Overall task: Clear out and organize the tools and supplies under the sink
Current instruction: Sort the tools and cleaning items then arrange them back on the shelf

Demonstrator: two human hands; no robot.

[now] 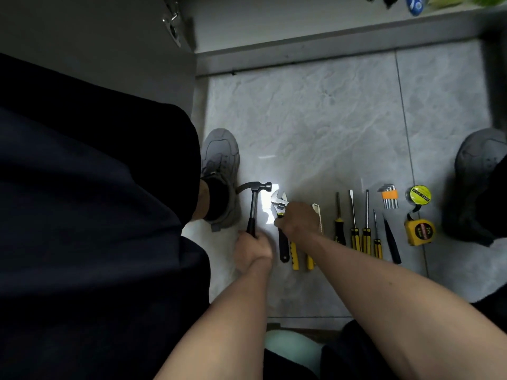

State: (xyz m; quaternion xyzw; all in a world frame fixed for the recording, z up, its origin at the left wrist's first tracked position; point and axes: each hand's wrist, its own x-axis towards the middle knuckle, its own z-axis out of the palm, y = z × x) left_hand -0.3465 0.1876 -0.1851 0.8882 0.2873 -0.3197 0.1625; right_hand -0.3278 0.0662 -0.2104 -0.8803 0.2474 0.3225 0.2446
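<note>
Lying lined up: black-and-yellow tools [354, 229].

The floor [315, 119] is laid in big glossy grey tiles with a marbled pattern, split by thin dark grout lines [404, 119]. A bright patch of light [267, 207] is reflected off the tile near the lower middle, while the rest is lit pretty dimly. Along the top, a grey baseboard strip [329, 48] is run at a slant. On the left, a plain grey cabinet door [109, 37] is seen, with a metal hinge [172, 21] fixed near its edge.
</note>
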